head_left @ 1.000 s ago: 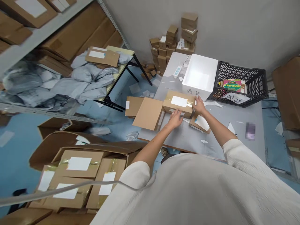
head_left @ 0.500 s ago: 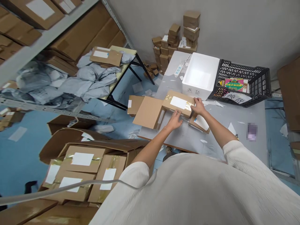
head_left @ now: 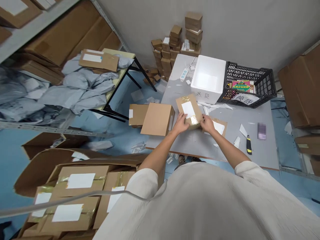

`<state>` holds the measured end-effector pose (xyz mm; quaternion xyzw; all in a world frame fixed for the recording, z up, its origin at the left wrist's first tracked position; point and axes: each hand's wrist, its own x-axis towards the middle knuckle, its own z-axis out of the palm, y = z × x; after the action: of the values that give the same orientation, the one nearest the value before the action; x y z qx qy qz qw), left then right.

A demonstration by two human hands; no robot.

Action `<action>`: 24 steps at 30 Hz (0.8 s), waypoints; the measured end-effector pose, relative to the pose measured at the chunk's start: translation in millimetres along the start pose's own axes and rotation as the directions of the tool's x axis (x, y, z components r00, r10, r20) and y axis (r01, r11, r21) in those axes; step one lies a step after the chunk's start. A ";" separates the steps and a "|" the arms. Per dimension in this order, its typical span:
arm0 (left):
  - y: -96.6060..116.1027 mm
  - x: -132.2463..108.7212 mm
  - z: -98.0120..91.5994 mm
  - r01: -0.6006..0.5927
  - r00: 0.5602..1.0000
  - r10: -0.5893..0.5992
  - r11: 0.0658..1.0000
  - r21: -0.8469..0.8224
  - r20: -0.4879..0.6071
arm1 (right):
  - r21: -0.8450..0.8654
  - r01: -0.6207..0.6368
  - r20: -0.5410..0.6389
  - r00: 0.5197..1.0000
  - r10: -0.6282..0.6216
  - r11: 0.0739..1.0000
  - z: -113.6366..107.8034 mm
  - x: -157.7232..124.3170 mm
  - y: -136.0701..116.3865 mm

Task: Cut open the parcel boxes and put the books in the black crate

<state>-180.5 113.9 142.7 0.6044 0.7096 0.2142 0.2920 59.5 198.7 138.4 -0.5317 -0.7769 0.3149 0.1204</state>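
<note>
Both my hands grip a small taped cardboard box (head_left: 188, 110) near the middle of the grey worktable (head_left: 232, 146). My left hand (head_left: 180, 124) holds its lower left side, and my right hand (head_left: 207, 124) holds its lower right corner. A white label and shiny tape cover the box's top. To the left of my left hand lies a flat brown carton (head_left: 157, 119), with another carton (head_left: 138, 114) behind it. Under my right hand's side, a cardboard piece with a white patch (head_left: 219, 127) lies on the table.
A white foam box (head_left: 208, 75) and a black plastic crate (head_left: 246, 83) stand at the table's far end. A yellow-black utility knife (head_left: 249, 145) and paper scraps lie to the right. Stacked small cartons (head_left: 172, 50) rise behind; large taped cartons (head_left: 75, 196) sit lower left.
The taped box has turned from lying crosswise to standing lengthwise between my hands, which have drawn closer together. The view has shifted, bringing the utility knife into sight.
</note>
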 end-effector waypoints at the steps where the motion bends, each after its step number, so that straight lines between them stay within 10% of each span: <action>1: -1.4 -1.0 -1.1 -0.003 1.000 0.003 1.000 -0.006 0.002 | -0.007 -0.016 0.012 1.000 0.016 1.000 4.9 -11.0 -3.5; 12: 5.6 -40.3 -3.2 -0.194 0.977 0.167 0.952 0.236 0.133 | 0.068 -0.058 -0.060 0.996 0.062 0.996 38.1 -78.5 -4.3; 24: 6.6 -46.3 -22.3 0.049 0.984 -0.084 0.975 0.216 0.155 | 0.362 0.017 -0.058 0.998 0.005 0.932 44.1 -81.6 -64.8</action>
<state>-186.1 70.7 170.7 0.6234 0.7219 0.0772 0.2903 20.9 93.8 156.4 -0.5069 -0.7033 0.4368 0.2400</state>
